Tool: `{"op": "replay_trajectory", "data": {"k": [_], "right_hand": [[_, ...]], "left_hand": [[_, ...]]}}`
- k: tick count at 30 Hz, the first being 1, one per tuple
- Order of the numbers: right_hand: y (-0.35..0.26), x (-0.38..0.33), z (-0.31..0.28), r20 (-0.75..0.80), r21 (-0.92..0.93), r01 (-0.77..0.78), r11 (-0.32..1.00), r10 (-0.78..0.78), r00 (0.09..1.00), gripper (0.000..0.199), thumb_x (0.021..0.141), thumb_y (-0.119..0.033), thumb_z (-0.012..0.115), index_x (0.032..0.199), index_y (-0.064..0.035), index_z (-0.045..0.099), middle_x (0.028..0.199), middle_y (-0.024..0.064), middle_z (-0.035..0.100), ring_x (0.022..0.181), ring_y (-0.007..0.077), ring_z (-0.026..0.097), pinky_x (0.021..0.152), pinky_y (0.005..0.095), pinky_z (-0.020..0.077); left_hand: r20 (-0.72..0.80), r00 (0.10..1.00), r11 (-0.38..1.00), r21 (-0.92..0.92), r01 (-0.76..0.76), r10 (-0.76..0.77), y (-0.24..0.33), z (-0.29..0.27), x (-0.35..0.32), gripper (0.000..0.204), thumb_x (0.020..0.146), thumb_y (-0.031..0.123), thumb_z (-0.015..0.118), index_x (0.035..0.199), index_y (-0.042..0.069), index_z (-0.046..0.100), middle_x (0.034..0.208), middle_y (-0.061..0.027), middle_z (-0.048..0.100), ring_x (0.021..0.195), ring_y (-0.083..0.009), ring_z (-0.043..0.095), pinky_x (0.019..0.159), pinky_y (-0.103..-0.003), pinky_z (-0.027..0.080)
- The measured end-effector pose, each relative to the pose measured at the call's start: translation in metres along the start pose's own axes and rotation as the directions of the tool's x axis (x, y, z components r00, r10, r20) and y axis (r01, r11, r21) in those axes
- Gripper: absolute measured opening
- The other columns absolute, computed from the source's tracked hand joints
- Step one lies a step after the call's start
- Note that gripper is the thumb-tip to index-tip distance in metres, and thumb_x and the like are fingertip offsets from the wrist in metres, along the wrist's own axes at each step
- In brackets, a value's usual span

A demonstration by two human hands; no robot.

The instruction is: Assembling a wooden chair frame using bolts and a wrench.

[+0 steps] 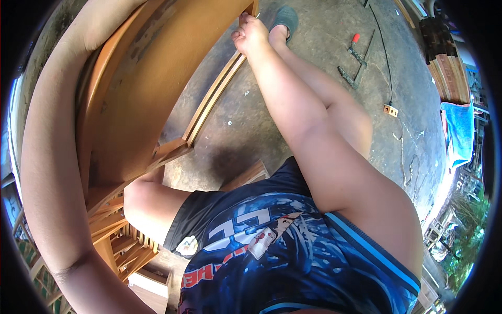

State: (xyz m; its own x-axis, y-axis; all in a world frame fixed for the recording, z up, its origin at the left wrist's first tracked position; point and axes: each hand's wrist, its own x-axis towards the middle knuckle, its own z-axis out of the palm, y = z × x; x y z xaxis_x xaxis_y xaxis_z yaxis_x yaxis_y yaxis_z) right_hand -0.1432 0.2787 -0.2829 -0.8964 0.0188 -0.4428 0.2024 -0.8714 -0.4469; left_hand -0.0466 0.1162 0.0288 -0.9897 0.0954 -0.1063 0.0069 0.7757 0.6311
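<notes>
A large varnished wooden furniture piece (pixel 141 89) with a broad curved panel stands in front of me, tilted in the picture. Two parallel wooden rails (pixel 217 97) run along its lower right side. My right hand (pixel 250 34) is at the far right edge of the piece, fingers curled in. Whatever is inside those fingers is too small and hidden to name. Along the panel's left side stretches my left arm (pixel 52 157); its hand lies beyond the top edge of the picture.
On the concrete floor to the right lie a bar clamp (pixel 358 60) with a red handle and a socket block (pixel 390 110) on a black cord. Stacked wood (pixel 448 78) and a blue cloth (pixel 458 133) line the far right. Slatted wooden parts (pixel 130 254) stand at lower left.
</notes>
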Motion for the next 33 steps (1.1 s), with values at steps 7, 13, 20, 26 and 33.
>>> {"op": "replay_trajectory", "data": {"k": [7, 13, 20, 26, 33], "right_hand": [[-0.003, -0.006, 0.017, -0.342, -0.162, 0.0, 0.987, -0.056, 0.938, 0.01, 0.087, -0.012, 0.065, 0.096, -0.0108, 0.061, 0.076, -0.0036, 0.053, 0.049, 0.0099, 0.029, 0.049, 0.0283, 0.0294], [-0.008, -0.006, 0.004, -0.206, -0.094, -0.081, 0.992, 0.06, 0.977, 0.007, 0.093, -0.015, 0.055, 0.095, -0.0104, 0.059, 0.068, -0.0057, 0.048, 0.047, 0.0103, 0.025, 0.051, 0.0281, 0.0279], [-0.001, 0.006, 0.003, -0.204, -0.127, -0.006, 0.992, -0.02, 0.979, 0.008, 0.095, -0.013, 0.056, 0.102, -0.0088, 0.058, 0.08, -0.0035, 0.054, 0.048, 0.0102, 0.027, 0.052, 0.0266, 0.0288], [0.004, -0.001, 0.017, -0.253, -0.208, 0.039, 0.977, -0.092, 0.963, 0.006, 0.095, -0.013, 0.056, 0.099, -0.0086, 0.055, 0.085, -0.0018, 0.057, 0.05, 0.0105, 0.03, 0.051, 0.0287, 0.0296], [0.0, -0.003, 0.006, -0.092, 0.002, -0.015, 1.0, 0.015, 0.996, 0.008, 0.093, -0.008, 0.051, 0.1, -0.0087, 0.055, 0.086, -0.0007, 0.057, 0.051, 0.0116, 0.034, 0.051, 0.0312, 0.0295]], "left_hand": [[-0.005, 1.0, 1.0, -0.016, -0.019, 0.018, -0.006, 0.002, 0.004, 0.043, 0.078, 0.038, 0.074, 0.092, -0.003, 0.073, 0.085, -0.0106, 0.071, 0.078, -0.016, 0.065, 0.076, -0.03, 0.051], [-0.005, 1.0, 1.0, 0.015, -0.019, 0.019, -0.011, 0.0, 0.006, 0.042, 0.078, 0.038, 0.074, 0.09, -0.002, 0.074, 0.084, -0.0101, 0.071, 0.078, -0.0159, 0.065, 0.076, -0.029, 0.051], [-0.009, 1.0, 1.0, 0.02, 0.0, 0.0, 0.005, 0.005, -0.002, 0.042, 0.078, 0.038, 0.074, 0.089, -0.003, 0.073, 0.085, -0.0102, 0.071, 0.078, -0.0159, 0.065, 0.075, -0.03, 0.051], [-0.038, 0.99, 0.99, 0.017, 0.139, -0.138, 0.009, 0.007, 0.004, 0.044, 0.078, 0.038, 0.074, 0.091, -0.003, 0.073, 0.085, -0.0108, 0.071, 0.078, -0.0159, 0.065, 0.075, -0.03, 0.052], [0.026, 0.999, 1.0, -0.008, -0.029, 0.029, -0.015, -0.001, 0.007, 0.045, 0.077, 0.04, 0.074, 0.092, -0.003, 0.073, 0.087, -0.0114, 0.071, 0.08, -0.0166, 0.066, 0.077, -0.03, 0.051]]}}
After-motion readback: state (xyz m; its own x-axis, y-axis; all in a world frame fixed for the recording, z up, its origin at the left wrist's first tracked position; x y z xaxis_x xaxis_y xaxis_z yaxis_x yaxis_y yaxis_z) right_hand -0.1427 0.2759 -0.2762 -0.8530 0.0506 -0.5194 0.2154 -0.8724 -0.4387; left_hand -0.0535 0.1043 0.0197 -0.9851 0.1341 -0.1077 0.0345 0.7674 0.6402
